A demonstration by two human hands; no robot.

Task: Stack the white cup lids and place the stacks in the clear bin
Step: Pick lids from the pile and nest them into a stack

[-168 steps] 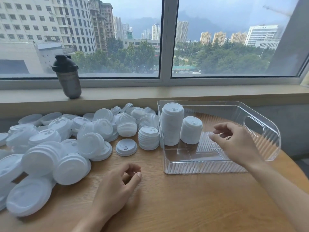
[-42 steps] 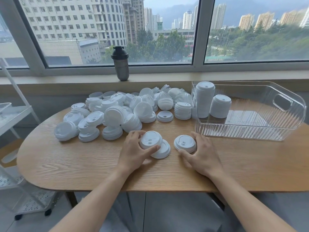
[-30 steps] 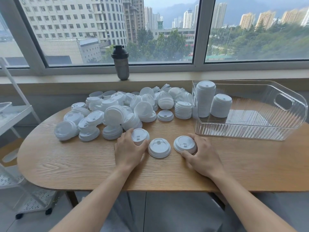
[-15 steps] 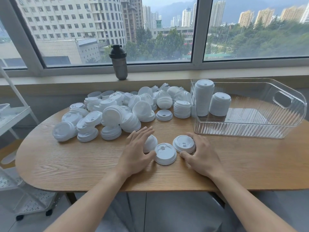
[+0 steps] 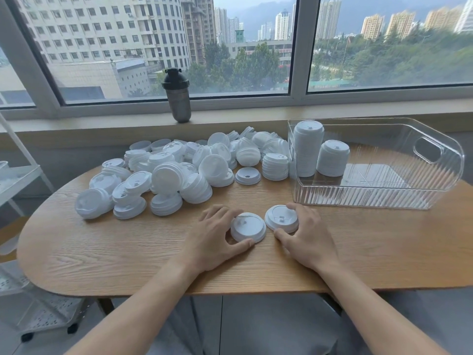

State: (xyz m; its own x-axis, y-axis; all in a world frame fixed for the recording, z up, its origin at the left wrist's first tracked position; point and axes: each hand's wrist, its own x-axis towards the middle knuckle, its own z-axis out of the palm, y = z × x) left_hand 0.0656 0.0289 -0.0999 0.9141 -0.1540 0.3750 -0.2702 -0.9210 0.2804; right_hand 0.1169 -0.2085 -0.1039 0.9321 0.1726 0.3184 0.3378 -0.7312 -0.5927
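Two white cup lids lie side by side on the wooden table near its front edge. My left hand [image 5: 215, 239] grips the left lid [image 5: 248, 226] between thumb and fingers. Around the right lid [image 5: 281, 217] curl the thumb and index finger of my right hand [image 5: 307, 237]. A large heap of loose lids and short stacks [image 5: 179, 170] covers the table's back left. The clear bin [image 5: 435, 139] stands at the right; in its left end a tall lid stack [image 5: 307, 149] and a shorter stack [image 5: 332, 158] stand upright.
A dark shaker bottle [image 5: 179, 96] stands on the window sill behind the heap. A white wheeled cart [image 5: 15, 180] is beside the table's left end. Bare wood [image 5: 115, 252] shows along the table's front.
My left hand shifted right from a lid it covered onto the middle lid; that covered lid is no longer seen apart. The right hand stays on its lid.
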